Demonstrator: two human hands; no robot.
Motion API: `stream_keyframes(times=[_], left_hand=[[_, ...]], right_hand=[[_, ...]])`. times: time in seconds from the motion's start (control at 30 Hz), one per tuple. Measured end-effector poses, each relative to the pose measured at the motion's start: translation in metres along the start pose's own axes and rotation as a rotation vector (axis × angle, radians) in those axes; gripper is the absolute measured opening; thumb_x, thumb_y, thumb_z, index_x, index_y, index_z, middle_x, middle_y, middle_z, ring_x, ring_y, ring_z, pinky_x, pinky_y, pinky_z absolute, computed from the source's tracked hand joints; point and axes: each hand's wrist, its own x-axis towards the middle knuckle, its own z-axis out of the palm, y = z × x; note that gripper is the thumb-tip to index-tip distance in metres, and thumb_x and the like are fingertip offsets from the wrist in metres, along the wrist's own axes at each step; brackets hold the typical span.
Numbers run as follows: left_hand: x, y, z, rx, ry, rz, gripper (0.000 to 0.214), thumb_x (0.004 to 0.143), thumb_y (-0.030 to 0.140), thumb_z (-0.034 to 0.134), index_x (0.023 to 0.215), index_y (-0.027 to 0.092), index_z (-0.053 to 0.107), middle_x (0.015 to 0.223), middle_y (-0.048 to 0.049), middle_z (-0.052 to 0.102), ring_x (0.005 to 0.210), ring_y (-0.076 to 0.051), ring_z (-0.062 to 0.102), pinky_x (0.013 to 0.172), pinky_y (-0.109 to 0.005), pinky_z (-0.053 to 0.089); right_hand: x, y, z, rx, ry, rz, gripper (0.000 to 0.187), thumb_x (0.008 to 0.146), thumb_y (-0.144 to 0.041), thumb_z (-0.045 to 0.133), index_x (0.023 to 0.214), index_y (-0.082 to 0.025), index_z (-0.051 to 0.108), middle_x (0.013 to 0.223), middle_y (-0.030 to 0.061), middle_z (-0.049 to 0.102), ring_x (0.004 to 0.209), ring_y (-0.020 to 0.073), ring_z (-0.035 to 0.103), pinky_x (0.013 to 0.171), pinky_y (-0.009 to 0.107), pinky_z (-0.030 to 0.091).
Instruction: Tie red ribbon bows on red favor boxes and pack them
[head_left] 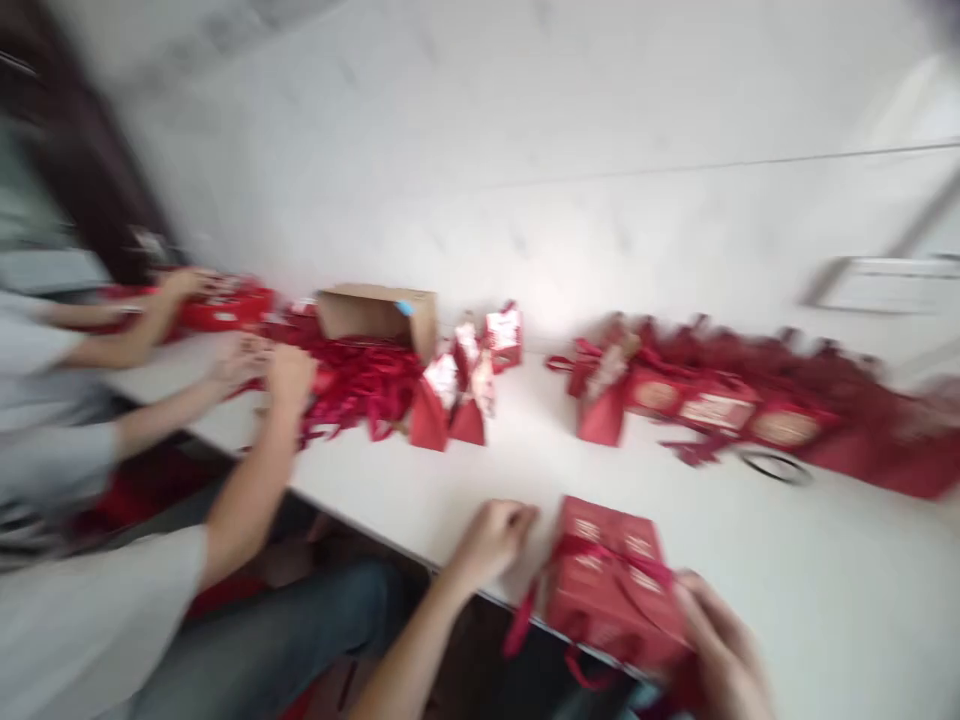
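A red gift box [609, 580] with pale printed lettering and a dark pink ribbon tied across its top sits at the near edge of the white table. My right hand [720, 640] grips its right side, the fingers blurred. To the left of the box, a little apart from it, is my left hand [495, 540] with fingers curled in; whether anything is between them I cannot make out. Loose ribbon ends [521, 620] hang down from the box's left and front sides.
Small red bags [450, 400] stand mid-table beside a pile of pink ribbons [367, 385] and an open cardboard box [379, 315]. More red boxes [716, 405] line the wall at right, near a black ring [775, 467]. Co-workers' arms [255, 470] reach in from the left.
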Motion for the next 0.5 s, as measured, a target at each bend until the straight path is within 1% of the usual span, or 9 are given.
stream_keyframes(times=[0.03,0.1,0.17,0.23,0.3,0.37,0.43,0.5], left_hand=[[0.003,0.000,-0.004,-0.018,-0.012,0.001,0.046,0.083,0.054,0.041,0.053,0.020,0.040,0.049,0.0040,0.036,0.051,-0.012,0.036,0.053,-0.027,0.027],[0.010,0.000,-0.011,-0.056,-0.026,0.007,0.050,0.085,0.058,0.033,0.054,0.020,0.043,0.052,0.0015,0.043,0.056,-0.015,0.041,0.058,-0.028,0.033],[0.014,0.001,-0.015,-0.101,-0.036,0.059,0.058,0.085,0.062,0.027,0.055,0.019,0.051,0.058,-0.0029,0.053,0.063,-0.018,0.049,0.066,-0.030,0.040],[0.012,0.006,-0.018,-0.178,-0.119,0.063,0.064,0.083,0.067,0.023,0.060,0.018,0.056,0.062,-0.0053,0.058,0.065,-0.020,0.054,0.069,-0.031,0.043],[0.006,0.015,-0.019,-0.215,-0.222,0.042,0.064,0.082,0.070,0.024,0.068,0.017,0.058,0.068,-0.0060,0.062,0.067,-0.020,0.056,0.070,-0.032,0.045],[-0.002,0.026,-0.019,-0.178,-0.301,0.025,0.059,0.082,0.068,0.030,0.074,0.016,0.058,0.073,-0.0054,0.063,0.071,-0.020,0.057,0.072,-0.031,0.046],[-0.008,0.037,-0.020,-0.099,-0.343,0.011,0.052,0.084,0.063,0.036,0.077,0.016,0.057,0.074,-0.0038,0.061,0.073,-0.019,0.056,0.073,-0.030,0.045],[-0.012,0.045,-0.021,-0.034,-0.371,-0.009,0.044,0.084,0.058,0.041,0.077,0.017,0.056,0.071,-0.0012,0.058,0.070,-0.017,0.053,0.068,-0.027,0.043]], right_hand=[[0.000,-0.005,-0.004,0.022,-0.048,0.028,0.034,0.071,-0.050,0.071,0.066,-0.019,0.057,0.063,0.0006,0.056,0.056,0.0142,0.051,0.050,0.025,0.041],[0.003,-0.013,-0.006,0.096,-0.083,0.058,0.038,0.069,-0.053,0.071,0.063,-0.020,0.053,0.060,-0.0007,0.053,0.053,0.0129,0.047,0.050,0.024,0.037],[0.007,-0.018,-0.005,0.135,-0.123,0.100,0.038,0.071,-0.053,0.069,0.063,-0.021,0.051,0.055,-0.0030,0.050,0.048,0.0107,0.041,0.048,0.023,0.033],[0.008,-0.023,-0.005,0.136,-0.170,0.124,0.038,0.074,-0.053,0.066,0.063,-0.021,0.050,0.050,-0.0044,0.047,0.044,0.0097,0.038,0.046,0.022,0.029],[0.008,-0.030,-0.008,0.089,-0.209,0.120,0.041,0.078,-0.056,0.060,0.061,-0.020,0.052,0.049,-0.0035,0.048,0.044,0.0097,0.039,0.046,0.022,0.028],[0.006,-0.038,-0.013,0.029,-0.233,0.101,0.046,0.080,-0.060,0.054,0.061,-0.019,0.057,0.052,-0.0011,0.052,0.048,0.0108,0.045,0.048,0.023,0.031],[0.006,-0.049,-0.017,-0.031,-0.248,0.092,0.045,0.081,-0.059,0.054,0.062,-0.018,0.059,0.054,-0.0002,0.055,0.051,0.0115,0.049,0.051,0.023,0.035],[0.005,-0.059,-0.017,-0.091,-0.275,0.101,0.040,0.081,-0.053,0.058,0.061,-0.018,0.058,0.053,-0.0016,0.054,0.049,0.0101,0.047,0.052,0.023,0.035]])
